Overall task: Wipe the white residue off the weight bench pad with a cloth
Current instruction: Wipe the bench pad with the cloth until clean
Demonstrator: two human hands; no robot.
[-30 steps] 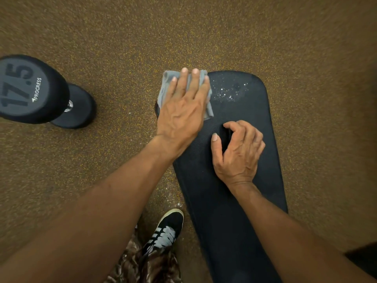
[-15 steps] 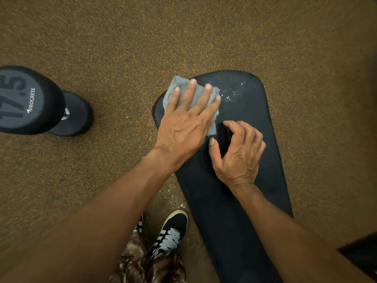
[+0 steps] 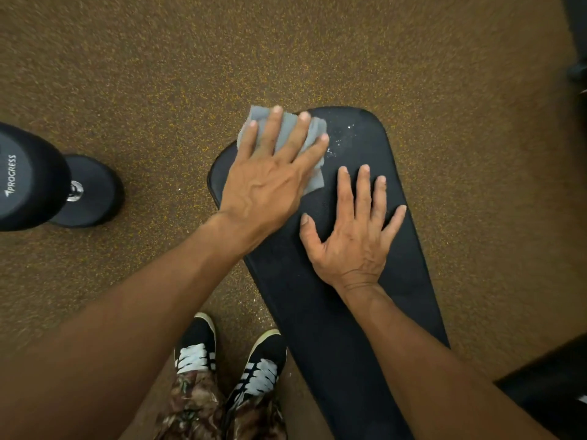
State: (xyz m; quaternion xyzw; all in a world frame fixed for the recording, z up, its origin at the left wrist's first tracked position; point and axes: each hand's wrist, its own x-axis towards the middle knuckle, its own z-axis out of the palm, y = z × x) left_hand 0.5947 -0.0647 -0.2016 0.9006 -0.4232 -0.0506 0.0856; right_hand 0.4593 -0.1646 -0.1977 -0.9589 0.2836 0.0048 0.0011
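Left hand (image 3: 263, 188), flat, presses cloth (image 3: 287, 130) on pad (image 3: 317, 328); right hand (image 3: 352, 239), spread, braces it — best swept firmly toward residue (image 3: 341, 139) at the cloth's 3 o'clock.

His right hand (image 3: 349, 242) was curled up with bent fingers on the long black padded bench pad (image 3: 311, 312). Now it lies flat, fingers straight and spread. The left hand (image 3: 266, 182) has slid the grey cloth (image 3: 261, 115) across. The white speckled residue (image 3: 341, 139) just past its fingertips is thinner than a second ago.
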